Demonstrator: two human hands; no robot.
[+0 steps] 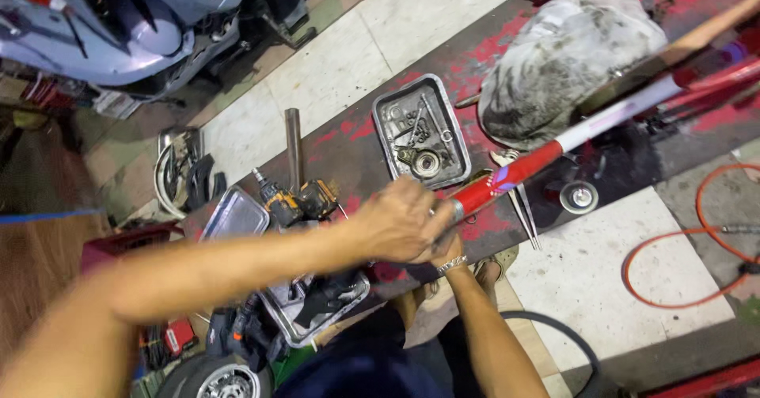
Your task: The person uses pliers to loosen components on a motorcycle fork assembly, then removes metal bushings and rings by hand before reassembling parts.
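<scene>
Both hands [408,228] grip a red tube [514,172] above the tiled floor [427,10].

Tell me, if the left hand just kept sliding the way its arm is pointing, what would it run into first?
The left hand points right and slightly up, along the red and white tube it grips together with the right hand. It would probably just slide up that tube; depth is hard to judge, but nothing else seems to block it.

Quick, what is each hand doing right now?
Left hand: closed around the end of the red tube.
Right hand: mostly hidden under the left, at the same tube end; grip cannot be told.
</scene>
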